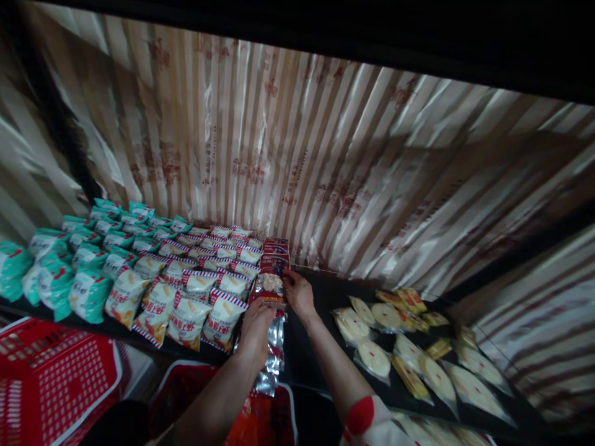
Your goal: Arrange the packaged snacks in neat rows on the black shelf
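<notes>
My left hand (256,327) grips the lower end of a shiny silver and dark red snack packet (270,286) at the front of the dark shelf (320,297). My right hand (298,293) holds the same packet at its right edge, fingers curled on it. Behind the packet a short row of like dark red packets (276,248) runs back to the wall. More silver packets (274,353) hang below my left hand.
Left of my hands lie rows of white striped snack bags (195,297) and green bags (69,266). Round pale flat cakes in clear wrap (404,353) cover the shelf's right side. Red baskets (51,371) stand below at the left. A striped shiny wall (325,155) backs the shelf.
</notes>
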`<state>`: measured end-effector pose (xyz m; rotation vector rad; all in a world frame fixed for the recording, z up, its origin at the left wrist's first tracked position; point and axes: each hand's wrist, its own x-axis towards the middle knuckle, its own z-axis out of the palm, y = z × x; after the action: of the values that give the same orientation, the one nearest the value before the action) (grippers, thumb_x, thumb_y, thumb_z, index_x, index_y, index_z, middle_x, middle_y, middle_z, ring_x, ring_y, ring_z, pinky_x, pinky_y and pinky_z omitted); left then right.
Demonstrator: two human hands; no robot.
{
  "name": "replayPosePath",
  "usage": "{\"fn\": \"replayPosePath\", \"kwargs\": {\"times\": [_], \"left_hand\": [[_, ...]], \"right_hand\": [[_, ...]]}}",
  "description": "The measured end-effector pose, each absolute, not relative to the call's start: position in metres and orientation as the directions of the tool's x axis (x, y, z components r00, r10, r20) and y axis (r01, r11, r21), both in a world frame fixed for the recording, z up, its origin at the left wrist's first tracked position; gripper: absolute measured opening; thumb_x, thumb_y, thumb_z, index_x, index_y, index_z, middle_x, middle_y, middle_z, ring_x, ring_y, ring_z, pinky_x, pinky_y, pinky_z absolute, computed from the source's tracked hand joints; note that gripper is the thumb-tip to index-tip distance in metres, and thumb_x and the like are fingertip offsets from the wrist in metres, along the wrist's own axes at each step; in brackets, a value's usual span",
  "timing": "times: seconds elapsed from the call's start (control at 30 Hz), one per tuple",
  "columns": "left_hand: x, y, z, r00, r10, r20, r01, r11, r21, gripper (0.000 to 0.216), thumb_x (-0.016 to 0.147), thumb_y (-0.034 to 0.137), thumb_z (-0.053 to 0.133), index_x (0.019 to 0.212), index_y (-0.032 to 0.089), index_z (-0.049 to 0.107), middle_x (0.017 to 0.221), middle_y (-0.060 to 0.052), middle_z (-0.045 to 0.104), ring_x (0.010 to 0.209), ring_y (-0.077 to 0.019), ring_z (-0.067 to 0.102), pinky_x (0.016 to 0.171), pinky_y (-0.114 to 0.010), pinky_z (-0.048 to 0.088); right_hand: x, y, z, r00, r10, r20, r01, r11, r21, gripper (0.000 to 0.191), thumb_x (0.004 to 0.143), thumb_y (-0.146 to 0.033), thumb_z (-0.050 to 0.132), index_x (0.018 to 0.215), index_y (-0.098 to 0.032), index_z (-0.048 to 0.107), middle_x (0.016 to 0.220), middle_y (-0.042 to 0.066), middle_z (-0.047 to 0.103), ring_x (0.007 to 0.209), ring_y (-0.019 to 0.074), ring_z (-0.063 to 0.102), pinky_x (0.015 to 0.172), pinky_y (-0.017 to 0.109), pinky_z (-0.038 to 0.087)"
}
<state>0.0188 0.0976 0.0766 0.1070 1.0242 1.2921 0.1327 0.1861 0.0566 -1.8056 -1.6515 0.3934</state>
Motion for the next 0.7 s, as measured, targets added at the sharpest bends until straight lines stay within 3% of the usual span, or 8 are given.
{"fn": "replayPosePath", "kwargs": {"times": [0.2, 0.33, 0.57, 0.7], "left_hand": [[0.012, 0.095, 0.079, -0.015, 0.818, -0.575, -0.714, 0.394, 0.579, 0.031, 0.074, -0.001, 0.053, 0.1, 0.016, 0.053, 0.086, -0.005, 0.066, 0.09, -0.0159, 0.067, 0.089, -0.028, 0.05], [0.01, 0.093, 0.075, -0.042, 0.844, -0.535, -0.742, 0.332, 0.582, 0.03, 0.071, -0.006, 0.053, 0.093, 0.014, 0.054, 0.075, -0.003, 0.064, 0.079, -0.0129, 0.067, 0.089, -0.027, 0.05], [0.011, 0.087, 0.073, -0.075, 0.858, -0.508, -0.733, 0.298, 0.612, 0.026, 0.071, -0.006, 0.053, 0.088, 0.013, 0.057, 0.079, -0.004, 0.063, 0.077, -0.0125, 0.065, 0.086, -0.026, 0.05], [0.006, 0.068, 0.074, -0.088, 0.884, -0.46, -0.671, 0.288, 0.683, 0.02, 0.067, 0.002, 0.06, 0.083, 0.014, 0.062, 0.084, -0.004, 0.065, 0.079, -0.0136, 0.064, 0.079, -0.024, 0.05]], "right_hand": [[0.126, 0.18, 0.061, 0.133, 0.965, 0.224, 0.859, 0.001, -0.512, 0.035, 0.084, -0.023, 0.043, 0.112, -0.018, 0.064, 0.112, 0.007, 0.066, 0.099, 0.0211, 0.061, 0.084, 0.028, 0.045], [0.122, 0.174, 0.059, 0.141, 0.951, 0.275, 0.906, -0.011, -0.423, 0.033, 0.083, -0.025, 0.046, 0.108, -0.021, 0.067, 0.118, 0.008, 0.061, 0.107, 0.0251, 0.054, 0.092, 0.034, 0.04], [0.122, 0.172, 0.045, 0.098, 0.925, 0.367, 0.88, 0.092, -0.465, 0.035, 0.083, -0.024, 0.046, 0.109, -0.015, 0.066, 0.119, 0.013, 0.059, 0.118, 0.0257, 0.046, 0.1, 0.039, 0.034], [0.123, 0.16, 0.045, 0.136, 0.865, 0.482, 0.814, 0.18, -0.552, 0.033, 0.082, -0.027, 0.045, 0.104, -0.016, 0.067, 0.118, 0.013, 0.059, 0.115, 0.0252, 0.048, 0.099, 0.042, 0.037]]}}
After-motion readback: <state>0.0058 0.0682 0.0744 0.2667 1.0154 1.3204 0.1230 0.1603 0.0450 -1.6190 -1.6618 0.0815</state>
